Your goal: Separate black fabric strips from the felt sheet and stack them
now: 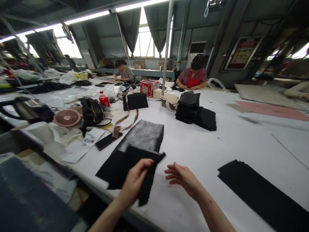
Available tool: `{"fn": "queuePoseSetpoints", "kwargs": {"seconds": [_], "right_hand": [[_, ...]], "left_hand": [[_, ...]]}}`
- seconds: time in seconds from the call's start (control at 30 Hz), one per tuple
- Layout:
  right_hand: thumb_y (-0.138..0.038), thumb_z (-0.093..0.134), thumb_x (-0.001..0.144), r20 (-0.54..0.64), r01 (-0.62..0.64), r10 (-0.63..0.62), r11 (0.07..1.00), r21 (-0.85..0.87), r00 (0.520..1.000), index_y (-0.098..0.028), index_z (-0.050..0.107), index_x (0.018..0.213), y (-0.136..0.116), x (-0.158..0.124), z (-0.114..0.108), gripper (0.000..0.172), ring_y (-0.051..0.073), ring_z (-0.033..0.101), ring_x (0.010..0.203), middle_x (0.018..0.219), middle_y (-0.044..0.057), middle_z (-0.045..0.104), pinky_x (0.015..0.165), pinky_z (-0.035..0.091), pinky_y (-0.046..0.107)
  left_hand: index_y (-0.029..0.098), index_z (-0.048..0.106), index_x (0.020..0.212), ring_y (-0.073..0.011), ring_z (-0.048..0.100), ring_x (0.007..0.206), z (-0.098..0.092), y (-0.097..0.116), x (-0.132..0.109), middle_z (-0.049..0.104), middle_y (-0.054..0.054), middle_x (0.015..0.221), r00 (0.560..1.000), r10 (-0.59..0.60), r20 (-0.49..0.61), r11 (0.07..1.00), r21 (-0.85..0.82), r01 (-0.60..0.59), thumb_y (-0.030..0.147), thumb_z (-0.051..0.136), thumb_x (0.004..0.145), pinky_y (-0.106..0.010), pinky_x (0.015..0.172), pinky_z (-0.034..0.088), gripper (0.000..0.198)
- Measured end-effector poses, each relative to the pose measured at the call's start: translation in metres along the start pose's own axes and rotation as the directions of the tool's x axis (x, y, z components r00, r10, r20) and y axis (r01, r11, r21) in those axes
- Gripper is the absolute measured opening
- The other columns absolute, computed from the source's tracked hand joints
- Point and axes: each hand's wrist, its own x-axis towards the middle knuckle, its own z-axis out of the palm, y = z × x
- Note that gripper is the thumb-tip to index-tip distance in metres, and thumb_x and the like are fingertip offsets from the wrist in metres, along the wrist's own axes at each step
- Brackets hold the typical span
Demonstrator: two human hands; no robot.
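Observation:
My left hand [135,178] is closed on a piece of black fabric [147,161], lifting it off a flat layer of black fabric pieces [140,138] on the white table [217,145]. My right hand [181,176] hovers just to the right of it, fingers loosely curled and apart, holding nothing. A second flat stack of black fabric [263,193] lies to the right of my right forearm.
A folded pile of black cloth [193,111] sits mid-table, with a phone [106,141], paper sheets, a black bag [93,112], a pink fan [67,118] and a red box [148,87] at left. Two people work at the far end of the table.

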Motion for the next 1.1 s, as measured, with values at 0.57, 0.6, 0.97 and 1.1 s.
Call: {"fn": "queuePoseSetpoints", "kwargs": {"seconds": [0.57,0.6,0.97,1.1], "right_hand": [[-0.033,0.056,0.081,-0.467,-0.068,-0.274,0.803,-0.593,0.841,-0.020,0.070,0.092,0.035,-0.027,-0.077,0.022,0.024,0.060,0.091,0.093,0.007,0.068,0.081,0.042,0.034],[-0.031,0.054,0.083,-0.491,-0.076,-0.324,0.770,-0.634,0.808,-0.022,0.069,0.095,0.040,-0.028,-0.071,0.022,0.024,0.059,0.095,0.097,0.008,0.067,0.081,0.042,0.035],[-0.012,0.038,0.095,-0.098,0.017,-0.819,0.130,-0.991,0.566,-0.018,0.056,0.124,0.083,-0.027,-0.056,0.034,0.021,0.052,0.085,0.091,0.008,0.057,0.075,0.044,0.035],[-0.008,0.036,0.094,-0.067,0.007,-0.803,0.088,-0.996,0.593,-0.018,0.048,0.133,0.083,-0.027,-0.054,0.042,0.022,0.051,0.086,0.092,0.009,0.055,0.076,0.045,0.038]], "left_hand": [[0.021,0.056,0.106,-0.0254,0.054,0.102,0.138,-0.055,0.043,0.058,-0.007,0.109,0.770,0.056,0.635,0.483,0.658,-0.578,0.027,0.062,0.087,-0.041,0.087,0.046,0.021],[0.021,0.056,0.108,-0.0248,0.054,0.101,0.138,-0.056,0.042,0.058,-0.007,0.109,0.771,0.064,0.633,0.481,0.658,-0.580,0.025,0.060,0.087,-0.040,0.087,0.046,0.022],[0.018,0.039,0.137,-0.0232,0.054,0.094,0.139,-0.074,0.059,0.058,-0.009,0.109,0.789,0.116,0.603,0.401,0.698,-0.593,0.018,0.044,0.094,-0.037,0.083,0.046,0.043],[0.021,0.033,0.143,-0.0238,0.053,0.096,0.139,-0.080,0.063,0.056,-0.009,0.113,0.780,0.130,0.612,0.395,0.690,-0.607,0.014,0.044,0.092,-0.038,0.085,0.045,0.053]]}}
